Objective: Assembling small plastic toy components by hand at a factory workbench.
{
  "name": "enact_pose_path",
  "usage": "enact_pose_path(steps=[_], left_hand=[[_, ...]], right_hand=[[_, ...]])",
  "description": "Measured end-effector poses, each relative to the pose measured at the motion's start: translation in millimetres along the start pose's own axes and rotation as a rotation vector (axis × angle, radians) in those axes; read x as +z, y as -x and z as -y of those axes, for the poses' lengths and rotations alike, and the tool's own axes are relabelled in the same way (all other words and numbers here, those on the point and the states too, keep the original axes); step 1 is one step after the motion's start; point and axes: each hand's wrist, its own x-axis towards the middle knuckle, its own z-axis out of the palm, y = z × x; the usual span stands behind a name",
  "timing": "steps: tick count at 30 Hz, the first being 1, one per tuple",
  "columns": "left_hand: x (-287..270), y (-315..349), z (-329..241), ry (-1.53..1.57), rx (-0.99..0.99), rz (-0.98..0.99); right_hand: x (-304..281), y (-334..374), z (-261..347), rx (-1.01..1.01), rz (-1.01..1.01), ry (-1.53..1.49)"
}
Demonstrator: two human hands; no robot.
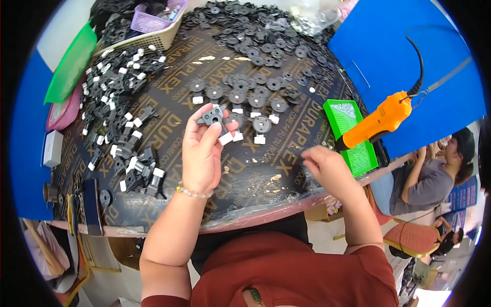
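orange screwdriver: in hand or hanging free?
Hanging free. The orange power screwdriver hangs tilted over the green tray; neither the left hand nor right hand touches it.

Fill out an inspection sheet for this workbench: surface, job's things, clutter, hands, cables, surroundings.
Surface: dark printed board under clear film, laid on the bench.
Job's things: black plastic part with a white block, pinched in the left hand; rows of round black discs with white blocks; green tray by the right hand.
Clutter: heap of black-and-white pieces at left; pile of black washers at the far edge; purple basket.
Hands: left raised and gripping the part; right lowered at the tray, fingertips hidden.
Cables: black cord from the orange power screwdriver.
Surroundings: blue panel; another person seated to the right.
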Motion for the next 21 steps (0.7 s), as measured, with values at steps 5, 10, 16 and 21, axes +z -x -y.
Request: enact_pose_path(steps=[5, 10, 16, 21], left_hand=[[0.2, 2.5, 3.1, -0.049, -0.04, 0.048], [-3.2, 1.7, 6.0, -0.092, -0.063, 0.071], [-1.1, 2.0, 9.1, -0.152, -0.104, 0.084], [0.0, 2.8, 9.1, -0.17, -0.129, 0.098]], right_hand=[[3.0, 41.7, -25.1, 0.092, 0.07, 0.276], [12.8, 43.3, -41.5, 0.005, -0.098, 0.282], [13.0, 32.0, -51.4, -0.058, -0.019, 0.321], [13.8, 20.7, -62.8, -0.071, -0.067, 0.246]])
